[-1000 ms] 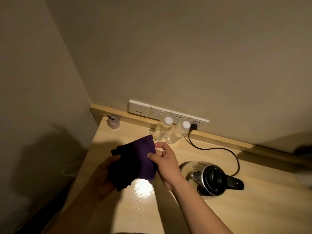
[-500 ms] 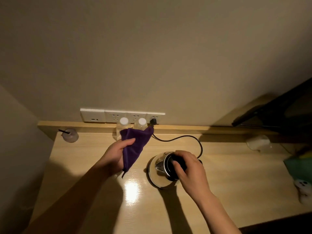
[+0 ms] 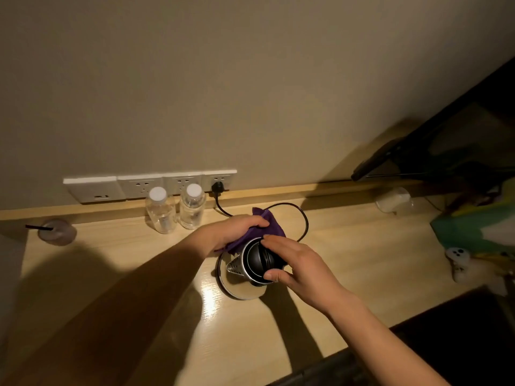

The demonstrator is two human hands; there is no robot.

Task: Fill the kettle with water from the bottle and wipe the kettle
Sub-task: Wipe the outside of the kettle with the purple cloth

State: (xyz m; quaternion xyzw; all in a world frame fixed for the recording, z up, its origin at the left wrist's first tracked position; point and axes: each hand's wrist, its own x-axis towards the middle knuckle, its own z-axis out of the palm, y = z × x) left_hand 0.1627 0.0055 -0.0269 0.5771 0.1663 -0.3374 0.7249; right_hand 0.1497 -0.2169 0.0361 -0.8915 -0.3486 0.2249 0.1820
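- The stainless-steel electric kettle with a black lid (image 3: pixel 252 267) stands on its round base near the middle of the pale wooden worktop (image 3: pixel 348 263), a little toward the front edge. Its spout points to the left edge; its handle side is hidden under the right hand.
- The right hand (image 3: pixel 299 267) holds the kettle's top: its grip is closed around the black lid, fingers on the far rim and thumb on the near rim.
- The left hand (image 3: pixel 237 229) lies just behind and left of the kettle. Its grip is bunched on a dark purple cloth (image 3: pixel 267 227), which is pressed against the kettle's far upper wall.
- The relation that matters: the cloth sits on the side of the kettle toward the worktop's back edge, so the near wall and the spout side are the bare metal left to reach. The left hand is nearer that surface; the right serves as the steadying hand.
- My judgement is that wiping is the step in hand, and the coming stroke would run around the upright body.
- 2 clear plastic water bottles with white caps (image 3: pixel 175 210) stand upright side by side at the back edge, left of the kettle, both capped.
- A black power cord (image 3: pixel 302 218) loops behind the kettle from a plug in the white socket strip (image 3: pixel 150 185); a wide sweep could snag it.
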